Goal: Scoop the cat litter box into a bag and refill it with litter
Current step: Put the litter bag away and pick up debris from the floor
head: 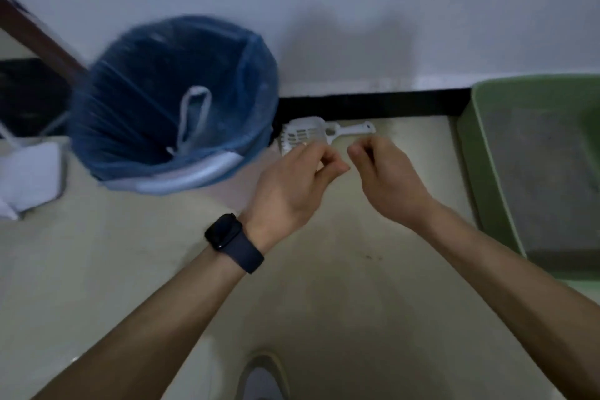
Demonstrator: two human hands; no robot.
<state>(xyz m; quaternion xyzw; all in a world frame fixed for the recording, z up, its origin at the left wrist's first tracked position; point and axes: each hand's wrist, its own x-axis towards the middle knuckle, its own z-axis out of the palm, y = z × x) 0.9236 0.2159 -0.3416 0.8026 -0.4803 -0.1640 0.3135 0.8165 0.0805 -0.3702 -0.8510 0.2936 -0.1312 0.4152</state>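
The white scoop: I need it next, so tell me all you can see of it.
The scoop is white, plastic by its look: a slotted basket and a handle with a hole at its end. It lies on the pale floor by the dark skirting, basket toward the blue-lined bin, handle toward the green litter box. The left hand overlaps its near edge; contact unclear.
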